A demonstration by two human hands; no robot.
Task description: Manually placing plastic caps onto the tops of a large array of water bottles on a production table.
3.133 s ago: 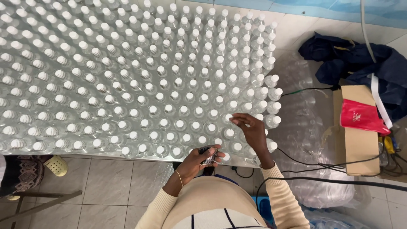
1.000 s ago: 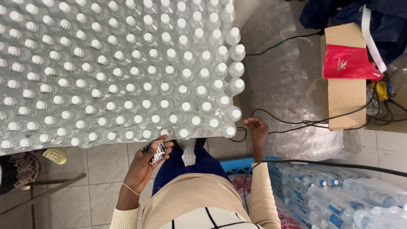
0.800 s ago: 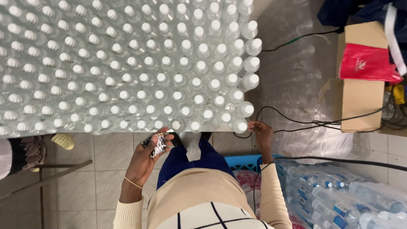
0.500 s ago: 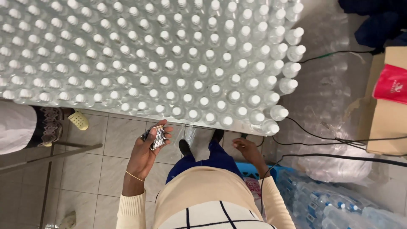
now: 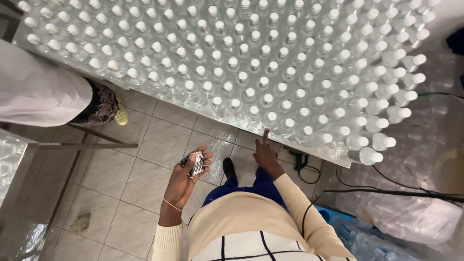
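A large table (image 5: 333,157) is packed with several rows of clear plastic bottles (image 5: 251,63) with white caps, seen from above. My left hand (image 5: 186,176) is held palm up over the tiled floor and holds a small bunch of silvery wrapped pieces (image 5: 195,163). My right hand (image 5: 266,153) is raised below the table's near edge, index finger pointing up at the front row of bottles, holding nothing. My cream sleeves and dark blue trousers show below.
Another person in a white coat (image 5: 38,92) with a yellow shoe (image 5: 121,115) stands at left beside a metal frame (image 5: 87,145). Black cables (image 5: 386,191) and shrink-wrapped bottle packs (image 5: 401,217) lie at right.
The view has swung left along the table. My right hand rose from near my leg to the table edge with a finger pointing. My left hand keeps the silvery bunch.
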